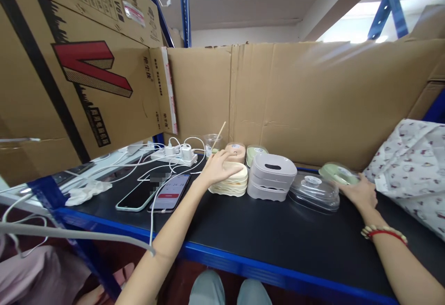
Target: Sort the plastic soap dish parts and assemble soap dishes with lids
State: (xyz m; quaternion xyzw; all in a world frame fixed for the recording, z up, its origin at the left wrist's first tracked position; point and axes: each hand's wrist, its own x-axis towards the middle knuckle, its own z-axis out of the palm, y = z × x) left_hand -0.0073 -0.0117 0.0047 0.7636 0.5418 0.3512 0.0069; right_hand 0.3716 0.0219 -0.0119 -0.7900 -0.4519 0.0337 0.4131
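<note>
My left hand (220, 168) rests over a stack of cream plastic pieces with wavy edges (227, 189), its fingers stretched out and the thumb apart from them. Just behind it stands a peach container (235, 151) under a clear lid. At the right, my right hand (361, 193) is closed on the near right side of a green container (337, 174) with a clear lid; some of its fingers are hidden. Between the hands are a stack of lilac-grey plastic pieces (273, 177), a pile of clear lids (314, 193) and another green container (255, 153) at the back.
Two phones (137, 196) (173, 193) lie left of my left arm, among white cables and a power strip (179, 156). A clear cup (212, 143) holds a stick. Cardboard (295, 96) walls the back, a big box (104, 64) the left, and a patterned bag (410, 166) the right.
</note>
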